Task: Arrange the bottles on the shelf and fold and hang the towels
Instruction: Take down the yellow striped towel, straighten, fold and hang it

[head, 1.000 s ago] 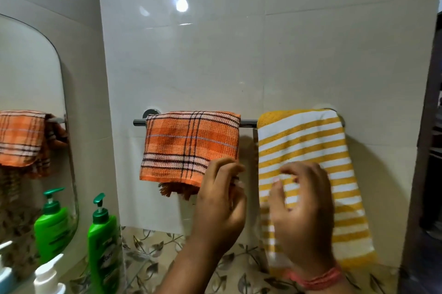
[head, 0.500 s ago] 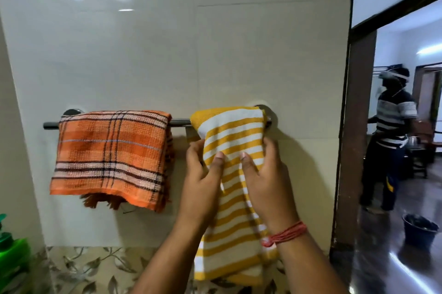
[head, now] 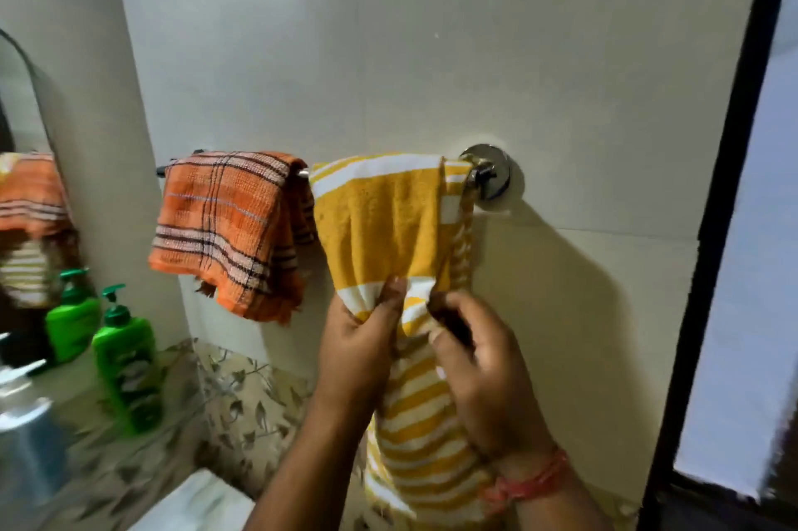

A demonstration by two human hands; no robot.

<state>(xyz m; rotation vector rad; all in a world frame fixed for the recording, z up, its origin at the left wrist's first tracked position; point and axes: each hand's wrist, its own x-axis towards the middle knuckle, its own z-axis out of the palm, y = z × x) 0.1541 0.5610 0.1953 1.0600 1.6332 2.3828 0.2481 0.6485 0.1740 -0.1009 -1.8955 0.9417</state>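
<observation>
A yellow and white striped towel (head: 384, 223) hangs over the right end of a chrome towel rail (head: 486, 176) on the tiled wall. It is bunched at the middle, where both hands grip it. My left hand (head: 360, 340) pinches the gathered cloth from the left. My right hand (head: 479, 366) holds it from the right, with a red thread on the wrist. An orange checked towel (head: 229, 223) hangs folded on the left part of the rail. A green pump bottle (head: 127, 362) stands on the shelf at lower left.
A mirror (head: 26, 202) on the left wall reflects the towels and the bottle. A dark door frame (head: 717, 228) runs down the right side. A white pump top (head: 21, 370) pokes in at the left edge. Leaf-patterned tiles (head: 250, 401) line the wall below.
The yellow towel hung flat and striped before; now it is gathered in both hands and its plain yellow part shows near the rail. The view has swung back left, so the bottle is visible again.
</observation>
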